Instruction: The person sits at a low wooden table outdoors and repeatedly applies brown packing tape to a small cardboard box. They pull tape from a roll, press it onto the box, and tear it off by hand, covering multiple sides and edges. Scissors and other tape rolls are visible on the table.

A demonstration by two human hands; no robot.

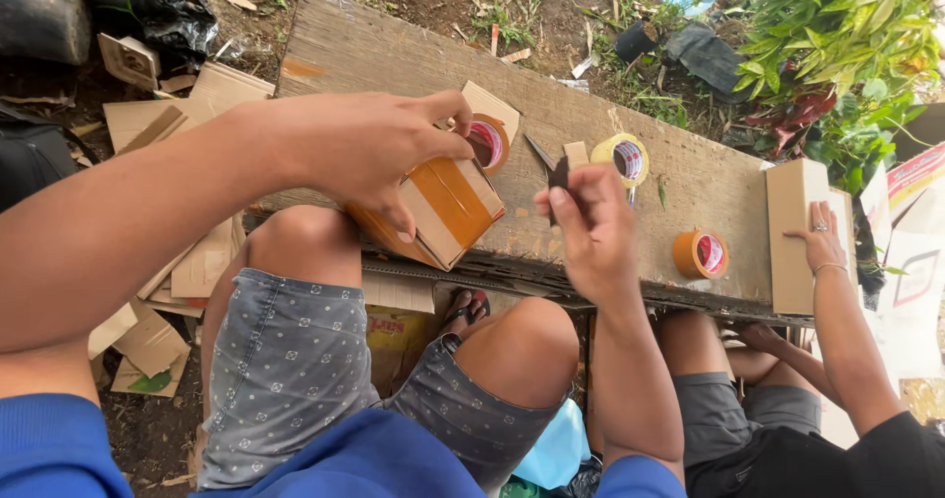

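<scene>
Gripping a small cardboard box (440, 206) with the left hand (369, 149): fingers wrap over the top, thumb down the near face, box tilted and resting at the near edge of the wooden plank (394, 60). The box is banded with brown tape. A brown tape roll (486, 142) sits touching the box's far side, just beyond the left fingertips. Right hand (588, 230) is pinched shut on scissors (549, 161); only the blades and part of the dark handle show above the fingers, tips pointing away toward the plank. A yellowish tape roll (621, 157) stands just right of the scissors; an orange tape roll (700, 253) lies further right near the plank's edge. A co-worker's hand (819, 237) rests flat on another cardboard box (795, 232) at the plank's right end. Cardboard scraps (197, 262) on the ground at left.
</scene>
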